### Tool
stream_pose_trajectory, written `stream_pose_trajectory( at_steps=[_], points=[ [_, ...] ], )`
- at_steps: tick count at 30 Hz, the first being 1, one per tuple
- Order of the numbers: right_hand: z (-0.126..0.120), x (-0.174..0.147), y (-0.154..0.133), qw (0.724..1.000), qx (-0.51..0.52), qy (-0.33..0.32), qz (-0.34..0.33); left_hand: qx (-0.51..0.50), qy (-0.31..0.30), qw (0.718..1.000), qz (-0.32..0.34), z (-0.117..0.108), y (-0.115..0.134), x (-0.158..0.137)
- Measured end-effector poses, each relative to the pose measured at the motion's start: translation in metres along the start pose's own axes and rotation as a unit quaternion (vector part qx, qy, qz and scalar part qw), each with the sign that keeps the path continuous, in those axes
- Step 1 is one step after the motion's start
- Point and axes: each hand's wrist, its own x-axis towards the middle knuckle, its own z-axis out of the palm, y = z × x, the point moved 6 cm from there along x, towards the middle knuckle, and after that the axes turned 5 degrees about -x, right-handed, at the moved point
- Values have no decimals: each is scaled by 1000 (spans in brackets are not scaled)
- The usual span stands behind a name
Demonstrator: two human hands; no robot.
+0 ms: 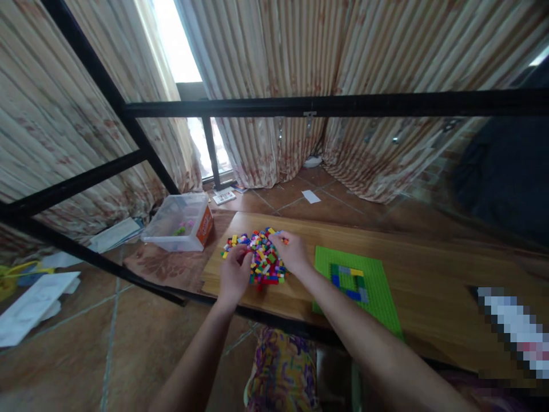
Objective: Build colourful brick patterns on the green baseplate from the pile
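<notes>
A heap of small toy building bricks [266, 264] in many colours lies on the wooden tabletop. My left hand [234, 274] is at the heap's near left side, its fingers curled in toward the thumb; whatever they hold is too small to make out. On the heap's right side my right hand [293, 252] reaches down with its fingertips pinched together at the bricks, and I cannot see what is between them. To the right lies a green baseplate [380, 312], bearing a square ring of blue, green, yellow and grey bricks [355, 295].
A clear plastic box [171, 243] with an orange label and a few pieces inside stands left of the wooden tabletop [429, 274]. Black metal bars [257, 109] cross in front of the curtains. A pixelated patch [514, 326] covers something at the right.
</notes>
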Motion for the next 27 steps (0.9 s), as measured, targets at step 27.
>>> stream_pose_trajectory(
  at_steps=[27],
  points=[
    [-17, -11, -35, 951, -156, -18, -267, 262, -96, 922, 269, 7, 12, 2]
  ],
)
